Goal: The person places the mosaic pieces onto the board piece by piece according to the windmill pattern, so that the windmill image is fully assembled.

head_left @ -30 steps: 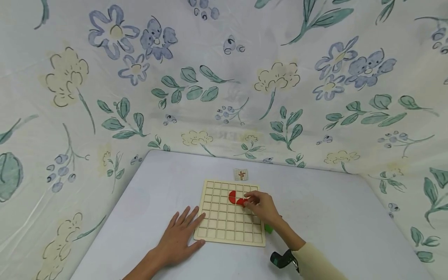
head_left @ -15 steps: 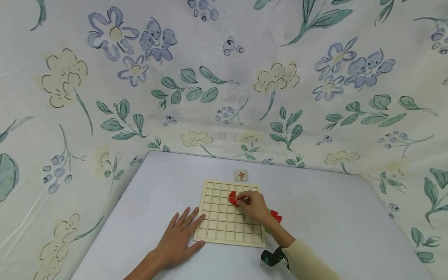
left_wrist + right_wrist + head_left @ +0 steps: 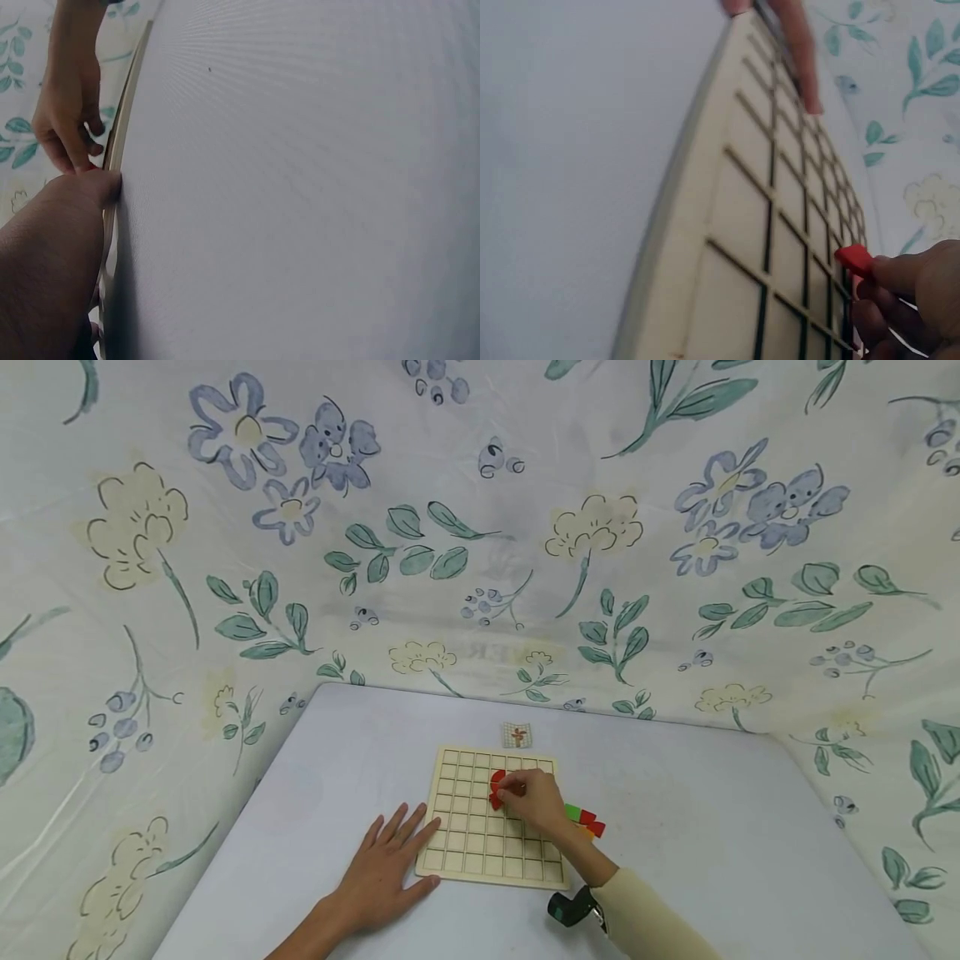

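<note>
A pale wooden board [image 3: 480, 852] with a grid of square cells lies on the table. My left hand [image 3: 382, 868] rests flat with spread fingers, its fingertips at the board's left edge. Over the upper middle of the grid, my right hand [image 3: 536, 797] pinches a small red piece [image 3: 855, 259] between thumb and fingers. In the right wrist view that piece is tilted, close over the cells. Red rounded pieces [image 3: 498, 776] lie on the board just beyond it, partly hidden by the right hand. The left wrist view shows the board edge-on beside the left thumb [image 3: 105, 187].
Several green, red and orange pieces [image 3: 587, 817] lie against the board's right side, partly covered by the right forearm. A small card with a gridded picture [image 3: 517, 735] lies behind the board. A black device [image 3: 570, 907] hangs by the right sleeve. Floral cloth [image 3: 480, 543] surrounds the table.
My right hand has moved left across the grid with the red piece, uncovering the coloured pieces at the board's right side. The left hand has stayed in place.
</note>
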The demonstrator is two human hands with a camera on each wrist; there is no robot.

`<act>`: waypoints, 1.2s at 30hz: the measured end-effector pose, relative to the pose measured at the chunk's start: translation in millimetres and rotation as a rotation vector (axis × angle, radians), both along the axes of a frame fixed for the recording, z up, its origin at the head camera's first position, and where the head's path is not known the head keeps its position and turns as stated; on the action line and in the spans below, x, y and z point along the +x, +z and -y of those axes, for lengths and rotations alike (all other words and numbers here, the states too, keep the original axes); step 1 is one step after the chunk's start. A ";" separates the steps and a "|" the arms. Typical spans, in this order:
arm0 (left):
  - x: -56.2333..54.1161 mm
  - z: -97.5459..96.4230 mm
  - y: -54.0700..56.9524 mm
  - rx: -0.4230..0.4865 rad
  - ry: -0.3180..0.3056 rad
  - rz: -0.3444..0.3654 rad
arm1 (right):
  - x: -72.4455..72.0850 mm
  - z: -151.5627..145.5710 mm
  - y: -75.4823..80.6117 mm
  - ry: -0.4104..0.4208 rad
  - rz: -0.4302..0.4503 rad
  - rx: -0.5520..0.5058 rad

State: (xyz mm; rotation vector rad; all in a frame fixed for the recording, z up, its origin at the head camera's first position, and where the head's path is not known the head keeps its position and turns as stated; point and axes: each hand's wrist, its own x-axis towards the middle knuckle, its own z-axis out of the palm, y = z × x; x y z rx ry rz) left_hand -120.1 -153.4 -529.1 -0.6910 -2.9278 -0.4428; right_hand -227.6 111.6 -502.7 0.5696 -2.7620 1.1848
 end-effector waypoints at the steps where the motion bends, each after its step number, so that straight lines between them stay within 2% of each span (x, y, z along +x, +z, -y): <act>1: 0.0 0.0 -0.2 -0.001 0.001 0.000 | 0.5 0.8 -1.2 -0.005 -0.015 0.035; 5: -0.2 0.0 0.0 0.007 -0.003 -0.007 | 3.7 4.1 -2.6 -0.009 -0.067 0.147; 11: -0.7 -0.2 1.1 0.017 -0.010 -0.012 | 7.3 8.2 0.5 0.033 -0.073 0.244; 21: -0.5 -0.6 -0.4 0.010 -0.006 -0.006 | 10.2 7.3 0.0 0.081 -0.166 0.332; 28: -0.5 -0.5 -0.8 0.005 0.002 -0.009 | 10.5 6.0 0.6 0.101 -0.155 0.316; 36: -1.1 0.3 -1.3 0.017 -0.002 -0.009 | 7.7 7.4 -2.7 0.031 -0.094 0.242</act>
